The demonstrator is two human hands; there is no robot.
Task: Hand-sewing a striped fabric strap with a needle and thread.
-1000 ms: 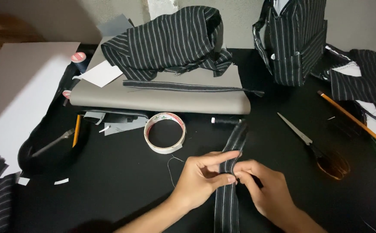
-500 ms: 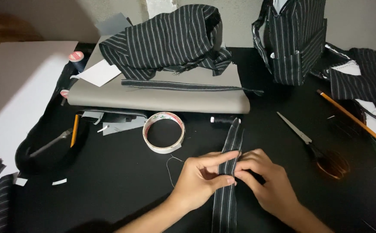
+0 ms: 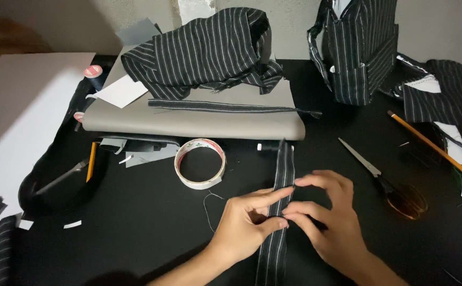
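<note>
Left hand [image 3: 244, 225]: bare, no ring, glove or watch seen; forearm entered from 6 o'clock, unsleeved. Right hand [image 3: 331, 220]: bare, no ring seen; wrist was uncovered, entering from 5 o'clock. Nails were short and plain.

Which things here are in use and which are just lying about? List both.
In use:
left hand
right hand
striped strip, pinched by both hands

Lying about:
tape roll
scissors
pencil
grey board
bundled striped cloth
striped bag
thread spool
</note>
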